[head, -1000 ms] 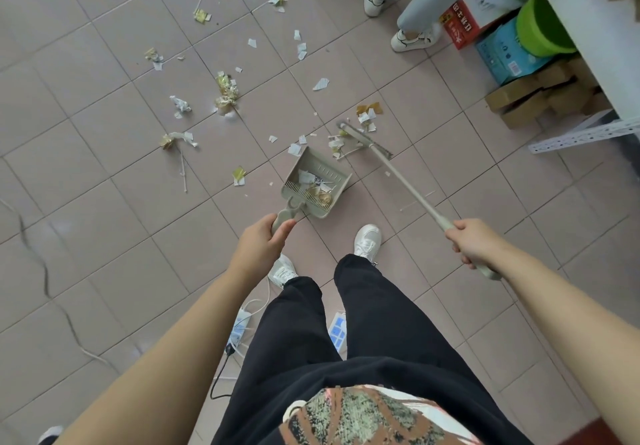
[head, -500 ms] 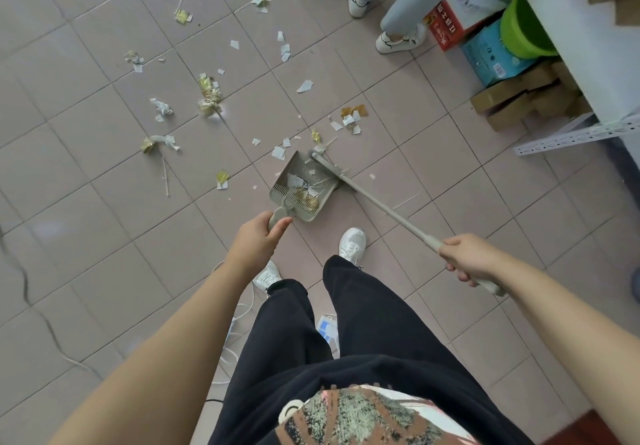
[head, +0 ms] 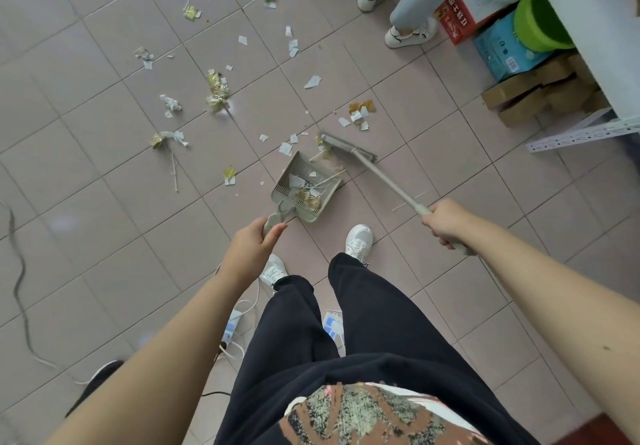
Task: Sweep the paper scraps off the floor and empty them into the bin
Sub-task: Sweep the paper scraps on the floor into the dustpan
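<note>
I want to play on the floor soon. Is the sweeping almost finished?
Not yet. A few scraps already lie in the dustpan, held by the left hand. The right hand holds the broom, its head on the floor beside the pan's mouth. Many paper scraps are scattered across the tiles farther out, and nothing has been emptied into a bin yet.

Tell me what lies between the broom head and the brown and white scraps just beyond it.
Nothing visible. Only bare tile separates the broom head from those scraps; the dustpan sits on the near side, so it does not block that reach.
</note>
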